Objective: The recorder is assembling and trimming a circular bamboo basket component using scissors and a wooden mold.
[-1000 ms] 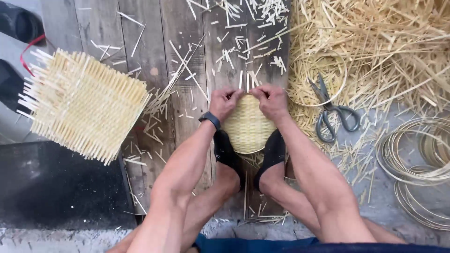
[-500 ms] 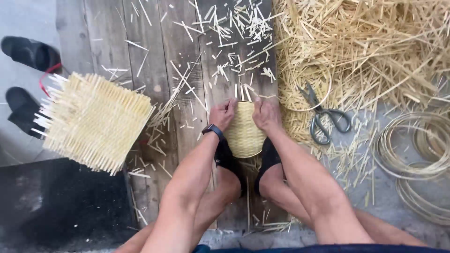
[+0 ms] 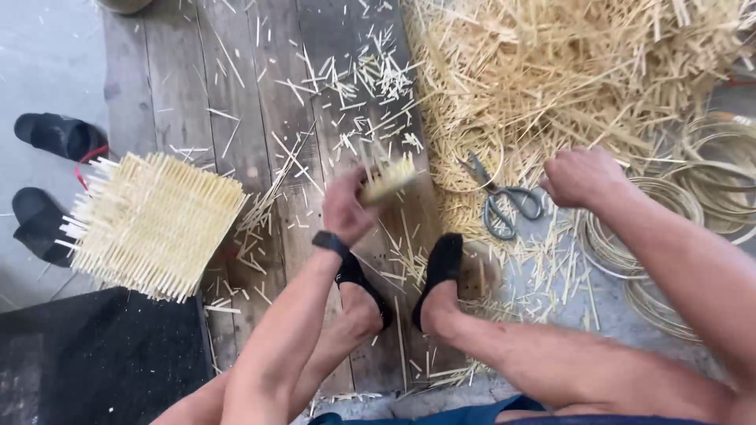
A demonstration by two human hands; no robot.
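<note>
Woven bamboo piece (image 3: 387,179), small, blurred: lifted above the plank floor (image 3: 181,102), clasped in the left hand (image 3: 346,206), wrist bent, forearm rising from lower frame. Right hand (image 3: 581,176): curled into a loose fist, nothing visibly inside, arm stretched right, just beside the scissors (image 3: 504,206). Square woven mat (image 3: 153,224): flat, well to the left. Wire hoops (image 3: 677,205): far right.

Weathered wooden planks (image 3: 236,94) run between grey concrete floor (image 3: 47,71) and a black mat (image 3: 94,354).
</note>
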